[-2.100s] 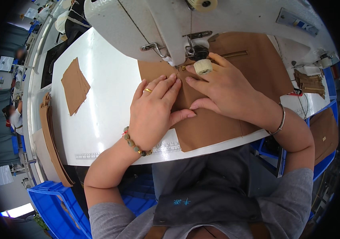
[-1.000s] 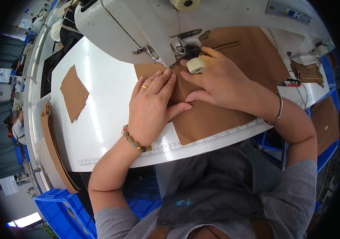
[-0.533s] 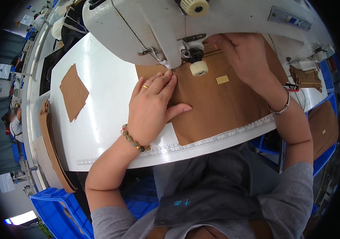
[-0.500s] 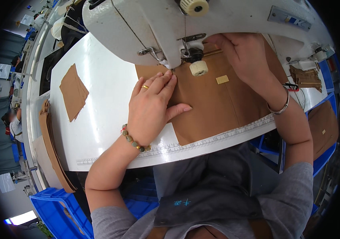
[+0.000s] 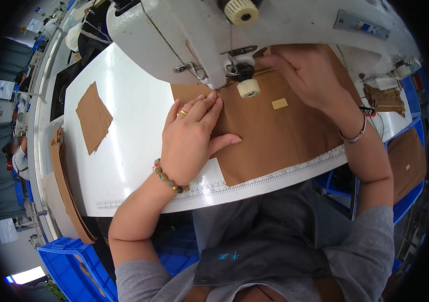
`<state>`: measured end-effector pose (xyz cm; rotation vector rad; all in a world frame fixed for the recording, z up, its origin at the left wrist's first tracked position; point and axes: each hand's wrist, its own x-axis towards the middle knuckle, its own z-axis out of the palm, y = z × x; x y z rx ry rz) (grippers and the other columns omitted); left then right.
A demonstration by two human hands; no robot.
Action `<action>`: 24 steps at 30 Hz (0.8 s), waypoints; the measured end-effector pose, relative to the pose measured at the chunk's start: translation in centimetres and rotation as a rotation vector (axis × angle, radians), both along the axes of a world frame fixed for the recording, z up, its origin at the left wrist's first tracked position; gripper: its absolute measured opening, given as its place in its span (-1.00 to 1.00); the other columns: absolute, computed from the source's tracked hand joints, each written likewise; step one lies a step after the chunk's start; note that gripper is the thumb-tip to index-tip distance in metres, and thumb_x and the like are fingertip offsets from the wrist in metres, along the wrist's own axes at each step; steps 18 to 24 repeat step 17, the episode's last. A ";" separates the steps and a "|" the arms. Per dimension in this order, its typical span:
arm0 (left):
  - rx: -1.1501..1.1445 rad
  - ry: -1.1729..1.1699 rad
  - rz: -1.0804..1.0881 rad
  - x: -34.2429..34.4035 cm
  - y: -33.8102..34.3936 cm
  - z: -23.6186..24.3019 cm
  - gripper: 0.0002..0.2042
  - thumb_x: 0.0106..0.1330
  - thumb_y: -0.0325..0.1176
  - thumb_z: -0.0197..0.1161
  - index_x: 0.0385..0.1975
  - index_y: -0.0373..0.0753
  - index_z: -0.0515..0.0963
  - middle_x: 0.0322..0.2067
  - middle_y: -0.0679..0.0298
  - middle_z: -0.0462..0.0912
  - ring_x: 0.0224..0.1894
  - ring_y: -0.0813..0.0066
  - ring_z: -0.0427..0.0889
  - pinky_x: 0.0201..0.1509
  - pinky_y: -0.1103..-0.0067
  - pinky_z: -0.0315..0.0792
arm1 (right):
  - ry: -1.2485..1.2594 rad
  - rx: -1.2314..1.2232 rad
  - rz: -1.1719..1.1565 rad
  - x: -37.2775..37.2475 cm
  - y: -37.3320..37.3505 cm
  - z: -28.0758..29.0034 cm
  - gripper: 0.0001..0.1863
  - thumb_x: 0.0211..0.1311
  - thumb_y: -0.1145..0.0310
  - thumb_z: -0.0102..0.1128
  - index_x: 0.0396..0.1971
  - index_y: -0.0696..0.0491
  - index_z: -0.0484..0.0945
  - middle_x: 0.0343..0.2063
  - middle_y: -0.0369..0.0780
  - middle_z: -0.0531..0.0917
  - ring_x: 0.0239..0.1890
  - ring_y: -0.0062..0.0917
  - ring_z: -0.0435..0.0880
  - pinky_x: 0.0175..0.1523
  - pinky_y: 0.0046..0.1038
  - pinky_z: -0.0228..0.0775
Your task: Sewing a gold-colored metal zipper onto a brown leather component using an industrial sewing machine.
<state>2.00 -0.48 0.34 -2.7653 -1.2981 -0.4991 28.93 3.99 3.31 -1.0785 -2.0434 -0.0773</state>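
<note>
A brown fabric piece (image 5: 254,151) with a small yellow label (image 5: 279,103) lies under the white sewing machine (image 5: 295,22). My left hand (image 5: 189,128) rests on its left part, fingers stretched flat and thumb spread, fingertips close to the needle area (image 5: 218,90). To the right of the presser, my right hand (image 5: 307,75) has thumb and fingers drawn together at a folded edge of the fabric. Its fingertips are partly hidden behind the machine. A cream knob (image 5: 248,88) stands between the two hands.
A stack of brown fabric pieces (image 5: 93,118) lies on the white table (image 5: 129,166) at left. Long brown strips (image 5: 66,186) hang at its left edge. A ruler tape (image 5: 264,178) follows the front edge. Blue crates (image 5: 76,251) stand below; more brown pieces (image 5: 384,98) lie at right.
The view has shifted slightly. My right hand has moved slightly down and right at the fabric's folded edge; the left hand stays flat in nearly the same place.
</note>
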 end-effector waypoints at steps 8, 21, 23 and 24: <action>0.022 -0.029 -0.012 -0.1 0.3 -0.2 -0.24 0.07 0.20 0.45 0.17 -0.25 0.65 0.14 0.19 0.68 0.23 0.20 0.62 0.38 0.19 0.39 | -0.172 0.037 0.065 0.5 -0.2 0.0 -0.61 0.40 0.03 0.24 -0.47 0.04 0.66 -0.61 -0.17 0.62 -0.51 -0.17 0.61 -0.34 -0.19 0.42; -0.083 -0.087 -0.006 -0.3 0.8 -0.7 -0.26 0.14 0.23 0.42 0.18 -0.25 0.63 0.23 0.23 0.64 0.30 0.24 0.57 0.41 0.15 0.35 | -0.108 0.236 0.392 -4.2 -6.3 0.6 -0.60 0.13 0.03 0.50 -0.60 -0.04 0.49 -0.60 -0.28 0.50 -0.60 -0.37 0.49 -0.46 -0.35 0.33; -0.083 -0.087 -0.006 -0.3 0.8 -0.7 -0.26 0.14 0.23 0.42 0.18 -0.25 0.63 0.23 0.23 0.64 0.30 0.24 0.57 0.41 0.15 0.35 | -0.108 0.236 0.392 -4.2 -6.3 0.6 -0.60 0.13 0.03 0.50 -0.60 -0.04 0.49 -0.60 -0.28 0.50 -0.60 -0.37 0.49 -0.46 -0.35 0.33; -0.083 -0.087 -0.006 -0.3 0.8 -0.7 -0.26 0.14 0.23 0.42 0.18 -0.25 0.63 0.23 0.23 0.64 0.30 0.24 0.57 0.41 0.15 0.35 | -0.108 0.236 0.392 -4.2 -6.3 0.6 -0.60 0.13 0.03 0.50 -0.60 -0.04 0.49 -0.60 -0.28 0.50 -0.60 -0.37 0.49 -0.46 -0.35 0.33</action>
